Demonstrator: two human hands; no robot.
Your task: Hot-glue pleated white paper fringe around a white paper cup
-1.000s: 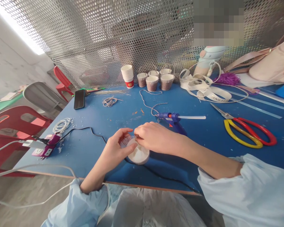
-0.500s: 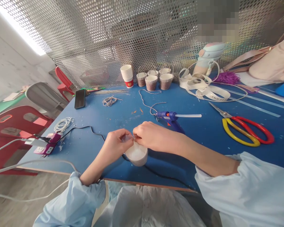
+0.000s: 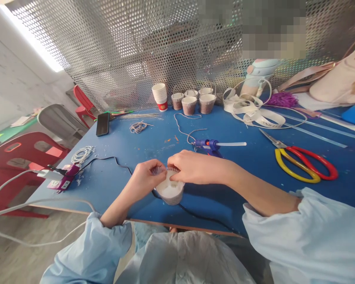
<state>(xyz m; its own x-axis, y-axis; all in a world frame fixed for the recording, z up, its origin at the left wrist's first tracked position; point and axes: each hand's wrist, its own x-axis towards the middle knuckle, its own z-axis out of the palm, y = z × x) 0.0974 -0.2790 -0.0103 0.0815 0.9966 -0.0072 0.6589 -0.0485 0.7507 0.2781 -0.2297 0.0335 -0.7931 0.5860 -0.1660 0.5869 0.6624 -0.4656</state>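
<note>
A small pale paper cup (image 3: 172, 198) is held above the near edge of the blue table, its white inside facing me. My left hand (image 3: 148, 175) pinches the cup's left rim between thumb and fingers. Over the far right rim my right hand (image 3: 192, 167) is curled, with its thumb inside the cup and its fingers behind. Some clear, ridged material (image 3: 159, 170) shows at the rim beside the left fingers; what it is I cannot tell. Just beyond my right hand lies a blue glue gun (image 3: 206, 144) with a clear glue stick in its back.
Red-and-yellow scissors (image 3: 298, 159) lie at the right, near white ribbon (image 3: 256, 112). Stacked paper cups (image 3: 159, 94) and several wrapped cups (image 3: 189, 105) stand by the mesh panel (image 3: 112, 59). A phone (image 3: 103, 124), twine (image 3: 138, 126), power strip (image 3: 66, 177) and black cord (image 3: 201, 216) are also there.
My right thumb has moved down into the cup, and the right hand has shifted slightly. The left hand keeps its pinch on the rim. The view has shifted a little.
</note>
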